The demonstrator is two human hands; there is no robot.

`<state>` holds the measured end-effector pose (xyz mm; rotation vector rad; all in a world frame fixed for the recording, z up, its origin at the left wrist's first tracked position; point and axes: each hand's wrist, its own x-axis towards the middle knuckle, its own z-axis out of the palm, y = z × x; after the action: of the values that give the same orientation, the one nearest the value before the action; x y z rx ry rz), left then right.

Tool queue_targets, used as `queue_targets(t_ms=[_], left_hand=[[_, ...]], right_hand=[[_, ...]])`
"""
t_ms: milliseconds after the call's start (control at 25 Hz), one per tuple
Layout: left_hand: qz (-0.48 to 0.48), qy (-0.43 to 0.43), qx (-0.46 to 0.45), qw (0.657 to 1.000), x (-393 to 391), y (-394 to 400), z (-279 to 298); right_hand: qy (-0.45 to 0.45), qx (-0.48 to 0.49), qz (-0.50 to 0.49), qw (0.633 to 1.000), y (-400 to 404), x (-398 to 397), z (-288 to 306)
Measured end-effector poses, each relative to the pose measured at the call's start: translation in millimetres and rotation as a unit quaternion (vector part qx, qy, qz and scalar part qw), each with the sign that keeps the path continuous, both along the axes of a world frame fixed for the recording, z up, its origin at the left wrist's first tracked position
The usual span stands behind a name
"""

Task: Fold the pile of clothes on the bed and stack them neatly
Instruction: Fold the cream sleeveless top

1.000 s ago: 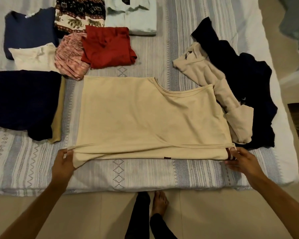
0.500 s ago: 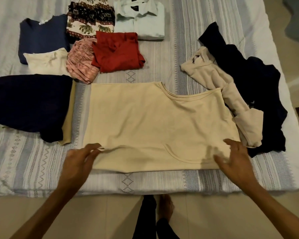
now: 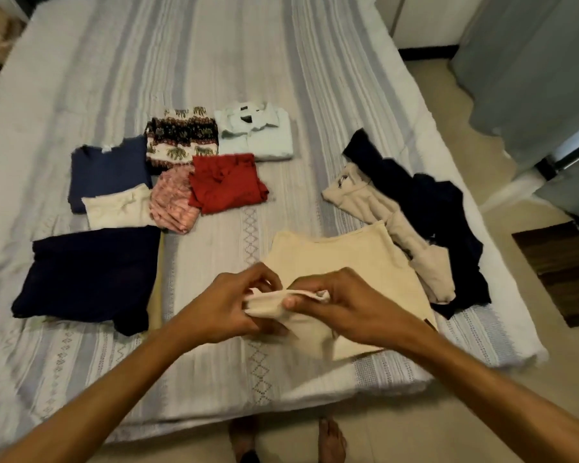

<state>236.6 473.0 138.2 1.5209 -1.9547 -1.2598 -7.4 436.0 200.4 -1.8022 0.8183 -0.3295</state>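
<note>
Bare bedspread [image 3: 234, 248] lies between the navy stack [image 3: 87, 275] and cream shirt [image 3: 355, 262].

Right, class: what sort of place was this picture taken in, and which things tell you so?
Most likely a bedroom in a home. A wide bed with a grey-and-white striped woven cover fills the view, folded clothes such as a pale blue collared shirt lie on it, and bare feet stand on the tiled floor.

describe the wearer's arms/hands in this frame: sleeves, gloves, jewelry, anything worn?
Both forearms are bare right to the frame's bottom edge: no sleeve or cuff shows. The left hand and right hand are gloveless. No watch, bracelet or band is visible at either wrist. No rings can be made out, though the fingers are a bit blurred. No marks or tape visible.
</note>
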Motion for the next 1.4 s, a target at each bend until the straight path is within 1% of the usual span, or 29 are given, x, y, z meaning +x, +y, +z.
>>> queue_targets(t_ms=[40, 80, 120, 200, 280, 320, 360, 440, 480, 560, 640, 680, 720, 760, 800, 840, 880, 960, 1000, 1040, 1080, 1160, 1200, 1240, 1320, 1360, 1400], left_hand=[[-0.043, -0.047, -0.007, 0.998, 6, -13, 2], [-0.062, -0.079, -0.026, 0.995, 11, -25, 8], [-0.049, -0.097, -0.054, 0.993, 21, -37, 16], [0.013, -0.097, -0.115, 0.988, 44, -58, 51], [0.062, -0.101, -0.135, 0.984, 67, -75, 106], [0.063, -0.107, -0.135, 0.983, 77, -86, 137], [0.054, -0.124, -0.138, 0.981, 86, -100, 164], [0.045, -0.201, -0.172, 0.963, 100, -128, 222], [0.037, -0.233, -0.206, 0.95, 106, -140, 252], [0.034, -0.256, -0.265, 0.929, 115, -159, 307], [0.057, -0.287, -0.29, 0.911, 122, -173, 347], [0.071, -0.304, -0.302, 0.901, 123, -181, 360], [0.087, -0.34, -0.312, 0.883, 124, -193, 368], [0.098, -0.397, -0.322, 0.854, 123, -208, 373], [0.103, -0.461, -0.322, 0.82, 121, -225, 374], [0.108, -0.505, -0.308, 0.799, 121, -245, 374], [0.121, -0.518, -0.281, 0.799, 125, -267, 370], [0.157, -0.475, -0.223, 0.837, 134, -309, 366], [0.173, -0.448, -0.204, 0.853, 140, -324, 366], [0.197, -0.427, -0.199, 0.86, 144, -337, 366], [0.23, -0.411, -0.205, 0.858, 148, -350, 367], [0.282, -0.365, -0.251, 0.851, 147, -357, 377], [0.296, -0.326, -0.28, 0.853, 146, -352, 384], [0.301, -0.269, -0.307, 0.862, 148, -347, 390], [0.285, -0.119, -0.343, 0.887, 154, -325, 398], [0.267, -0.063, -0.344, 0.898, 159, -309, 397], [0.247, -0.025, -0.335, 0.909, 163, -291, 393]], right_hand=[[0.01, -0.035, 0.006, 0.999, -10, -5, 38], [0.029, -0.075, 0.005, 0.997, -23, -10, 78], [0.059, -0.11, -0.007, 0.992, -36, -19, 118], [0.122, -0.168, -0.051, 0.977, -54, -40, 197], [0.179, -0.213, -0.108, 0.955, -65, -66, 269], [0.2, -0.227, -0.133, 0.944, -70, -80, 299], [0.219, -0.239, -0.151, 0.934, -76, -93, 322], [0.254, -0.27, -0.191, 0.909, -83, -112, 362], [0.263, -0.276, -0.209, 0.901, -86, -122, 375], [0.269, -0.286, -0.242, 0.887, -100, -142, 391], [0.283, -0.297, -0.269, 0.871, -129, -155, 391], [0.29, -0.298, -0.284, 0.864, -145, -158, 386], [0.293, -0.3, -0.296, 0.858, -165, -160, 377], [0.293, -0.298, -0.308, 0.855, -188, -159, 366], [0.283, -0.285, -0.32, 0.858, -211, -157, 352], [0.266, -0.26, -0.332, 0.867, -235, -152, 337], [0.234, -0.219, -0.352, 0.88, -260, -148, 325], [0.154, -0.128, -0.388, 0.9, -310, -140, 309], [0.116, -0.104, -0.399, 0.904, -329, -136, 306], [0.083, -0.098, -0.405, 0.905, -348, -133, 305], [0.051, -0.1, -0.402, 0.909, -367, -132, 306], [-0.007, -0.099, -0.388, 0.916, -391, -131, 315], [-0.014, -0.104, -0.38, 0.919, -393, -129, 323], [-0.012, -0.113, -0.37, 0.922, -391, -130, 333], [-0.001, -0.148, -0.338, 0.929, -379, -136, 348], [0.017, -0.165, -0.32, 0.933, -367, -141, 352], [0.027, -0.171, -0.299, 0.938, -351, -147, 352]])
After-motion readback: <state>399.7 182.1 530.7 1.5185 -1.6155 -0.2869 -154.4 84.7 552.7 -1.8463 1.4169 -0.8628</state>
